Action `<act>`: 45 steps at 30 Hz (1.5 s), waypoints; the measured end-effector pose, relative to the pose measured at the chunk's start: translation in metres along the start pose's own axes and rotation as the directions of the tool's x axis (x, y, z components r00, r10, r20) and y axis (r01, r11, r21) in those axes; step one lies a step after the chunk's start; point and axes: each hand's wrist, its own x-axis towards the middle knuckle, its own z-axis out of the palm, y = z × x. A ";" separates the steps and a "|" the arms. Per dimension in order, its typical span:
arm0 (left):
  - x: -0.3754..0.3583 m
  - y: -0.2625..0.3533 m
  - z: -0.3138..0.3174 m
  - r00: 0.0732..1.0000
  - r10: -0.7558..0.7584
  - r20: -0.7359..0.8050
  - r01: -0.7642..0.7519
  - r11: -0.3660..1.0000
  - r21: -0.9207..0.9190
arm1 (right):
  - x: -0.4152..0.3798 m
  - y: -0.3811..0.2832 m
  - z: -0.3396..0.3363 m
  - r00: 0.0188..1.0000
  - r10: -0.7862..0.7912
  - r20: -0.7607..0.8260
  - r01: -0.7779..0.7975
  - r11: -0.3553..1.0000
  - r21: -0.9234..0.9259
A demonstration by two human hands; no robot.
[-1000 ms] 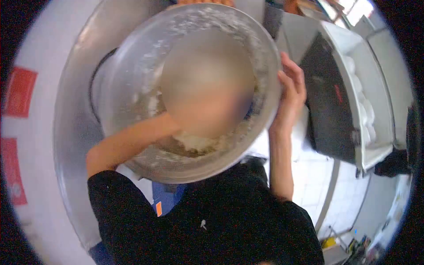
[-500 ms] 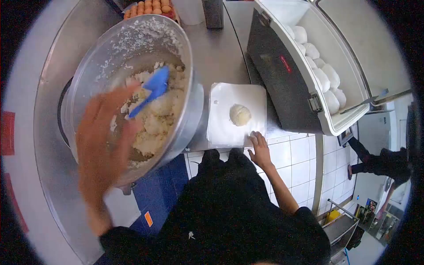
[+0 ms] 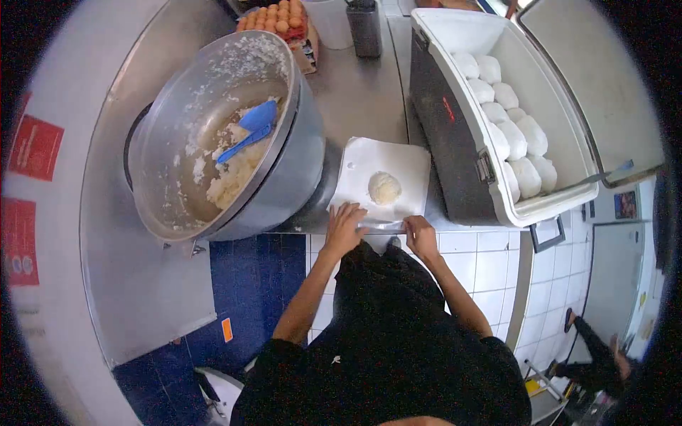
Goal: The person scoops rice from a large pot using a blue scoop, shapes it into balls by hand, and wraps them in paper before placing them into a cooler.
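A rounded mound of cooked rice [image 3: 384, 188] sits in the middle of a stack of white wrapping paper [image 3: 355, 170] at the counter's near edge. My left hand [image 3: 344, 228] lies on the near left corner of the paper, fingers stretched out and apart. At the near right corner, my right hand [image 3: 422, 238] has its fingers pinched on the paper's edge. To the left stands a large metal pot [image 3: 302, 142] with rice [image 3: 238, 181] inside. Blue plastic rice scoops [image 3: 257, 117] rest in the pot, touched by neither hand.
Right of the paper, an open cooler box [image 3: 455, 135] holds several white wrapped packets [image 3: 526, 176]. A tray of eggs [image 3: 280, 20] and a dark container [image 3: 365, 32] stand at the back of the steel counter [image 3: 341, 92]. Another person [image 3: 593, 351] is at the far right.
My left hand has left the pot and come down onto the paper. The scoop is let go in the pot. My right hand now pinches the paper's edge. The view has shifted.
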 end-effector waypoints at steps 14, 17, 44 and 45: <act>0.120 -0.039 0.046 0.997 -0.049 -0.052 0.041 0.990 -0.138 | 0.107 0.024 0.017 0.953 0.304 0.006 -0.283 0.895 -0.345; 0.102 -0.030 0.020 0.966 0.044 -0.257 -0.106 0.966 -0.234 | 0.119 -0.020 -0.007 0.963 -0.043 -0.265 -0.041 0.952 -0.303; 0.109 0.030 0.021 0.973 -0.215 -0.089 0.160 0.895 -0.415 | 0.109 0.073 0.040 0.828 0.556 0.071 -0.549 0.779 0.302; 0.108 0.031 0.026 0.986 -0.146 -0.077 0.110 0.931 -0.348 | 0.128 0.057 0.016 0.784 0.579 0.224 -0.607 0.790 0.084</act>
